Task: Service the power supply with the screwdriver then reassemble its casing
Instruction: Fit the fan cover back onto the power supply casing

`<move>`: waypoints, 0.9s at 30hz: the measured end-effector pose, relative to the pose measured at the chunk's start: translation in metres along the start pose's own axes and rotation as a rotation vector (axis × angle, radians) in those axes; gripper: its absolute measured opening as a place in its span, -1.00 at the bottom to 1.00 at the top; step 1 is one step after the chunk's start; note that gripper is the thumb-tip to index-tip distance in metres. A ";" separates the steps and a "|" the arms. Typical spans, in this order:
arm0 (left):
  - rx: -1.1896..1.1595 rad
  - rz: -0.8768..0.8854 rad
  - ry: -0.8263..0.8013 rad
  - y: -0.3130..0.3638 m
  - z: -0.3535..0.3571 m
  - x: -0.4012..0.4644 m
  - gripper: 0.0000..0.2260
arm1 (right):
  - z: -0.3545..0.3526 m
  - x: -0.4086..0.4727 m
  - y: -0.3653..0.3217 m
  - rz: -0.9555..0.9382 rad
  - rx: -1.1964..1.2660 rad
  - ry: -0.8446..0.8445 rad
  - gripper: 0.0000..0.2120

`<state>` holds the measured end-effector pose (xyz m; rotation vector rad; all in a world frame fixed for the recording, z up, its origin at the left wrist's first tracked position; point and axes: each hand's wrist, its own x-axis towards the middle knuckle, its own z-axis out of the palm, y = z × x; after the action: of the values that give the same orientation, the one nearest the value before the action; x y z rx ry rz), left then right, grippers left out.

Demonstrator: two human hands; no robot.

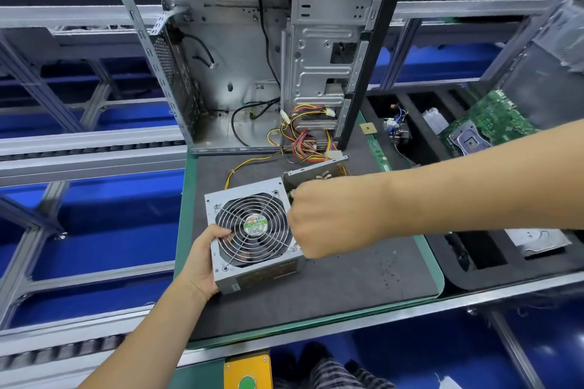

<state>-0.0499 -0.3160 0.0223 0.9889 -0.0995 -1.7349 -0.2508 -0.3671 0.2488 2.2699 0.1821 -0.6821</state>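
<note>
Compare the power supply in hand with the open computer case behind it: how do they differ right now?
The power supply is a small closed box tilted in the left hand; the computer case is far larger, standing upright on the mat. The power supply shows a round fan grille; the computer case shows a nearly bare interior with loose cables. Both are grey sheet metal, joined by coloured wires.
</note>
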 end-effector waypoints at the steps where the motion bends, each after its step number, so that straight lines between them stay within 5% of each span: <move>1: 0.004 0.005 0.000 0.000 0.000 0.000 -0.68 | -0.002 0.000 -0.001 0.035 0.009 0.061 -0.82; 3: 0.006 0.008 -0.006 0.001 0.001 0.000 -0.67 | -0.001 0.004 -0.006 0.040 0.322 0.021 -0.75; 8: -0.007 0.021 -0.009 -0.001 0.000 0.001 -0.74 | 0.013 0.015 0.007 0.615 1.550 -0.516 -0.75; 10: -0.005 0.014 -0.010 -0.001 0.001 0.000 -0.74 | 0.021 0.018 0.013 0.648 1.716 -0.683 -0.66; 12: 0.000 0.003 -0.012 -0.002 0.001 -0.001 -0.75 | 0.022 0.019 0.018 0.506 1.453 -0.635 -0.65; 17: -0.009 -0.016 -0.034 0.001 0.003 -0.002 -0.64 | 0.001 0.013 0.013 0.119 0.465 -0.139 -0.79; 20: -0.003 -0.028 -0.041 0.001 0.004 -0.003 -0.63 | -0.004 0.010 0.007 -0.112 0.122 -0.076 -0.76; 23: 0.009 -0.025 -0.043 0.002 0.004 -0.003 -0.59 | -0.009 0.012 0.005 -0.161 0.080 -0.082 -0.88; 27: 0.015 -0.029 -0.055 0.001 0.003 -0.002 -0.63 | -0.008 0.019 0.007 0.151 0.635 -0.277 -0.72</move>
<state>-0.0510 -0.3162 0.0256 0.9579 -0.1337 -1.7905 -0.2290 -0.3680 0.2479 2.7022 -0.3902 -1.0744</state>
